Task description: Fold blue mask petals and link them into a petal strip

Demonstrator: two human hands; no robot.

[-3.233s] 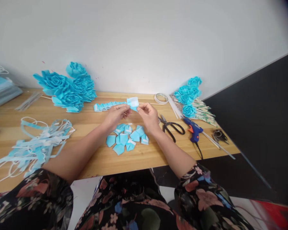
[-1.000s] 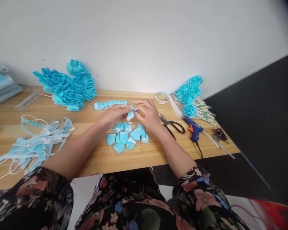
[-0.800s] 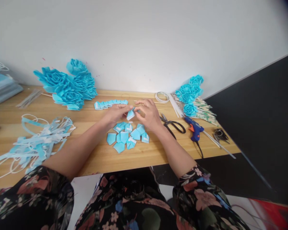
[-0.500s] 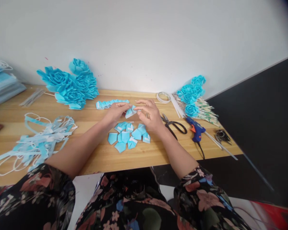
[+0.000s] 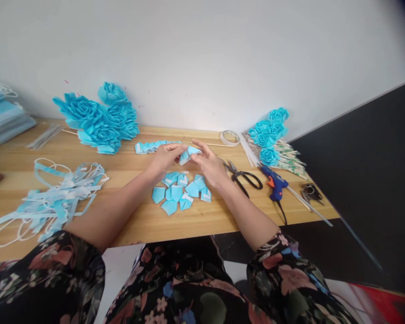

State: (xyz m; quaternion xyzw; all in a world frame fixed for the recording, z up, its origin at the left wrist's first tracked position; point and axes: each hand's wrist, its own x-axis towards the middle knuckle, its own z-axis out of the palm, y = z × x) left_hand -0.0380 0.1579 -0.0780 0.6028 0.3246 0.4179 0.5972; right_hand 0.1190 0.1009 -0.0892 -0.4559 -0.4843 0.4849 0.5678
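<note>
Between my hands, just above the table, is a folded blue fabric piece point(image 5: 188, 155) with a pale lower edge. My left hand point(image 5: 167, 157) pinches its left side, thumb and fingers closed on it. On its right side, my right hand point(image 5: 209, 164) grips with the thumb at the front and the fingers behind. Several folded blue pieces point(image 5: 176, 192), some showing white patches, lie loosely grouped below my hands. Behind my left hand runs a row of overlapping folded pieces point(image 5: 151, 147).
Large blue fabric flowers point(image 5: 104, 119) stand at the back left, smaller ones point(image 5: 269, 130) at the back right. Cut mask strips and ear loops point(image 5: 60, 198) lie left, near stacked masks point(image 5: 6, 117). Scissors point(image 5: 243, 175), a tape roll point(image 5: 230, 138) and a blue glue gun point(image 5: 274, 182) are right.
The folded piece has turned and shifted slightly right, showing more of its face. My right hand's fingers have closed in on it; my left hand keeps its pinch.
</note>
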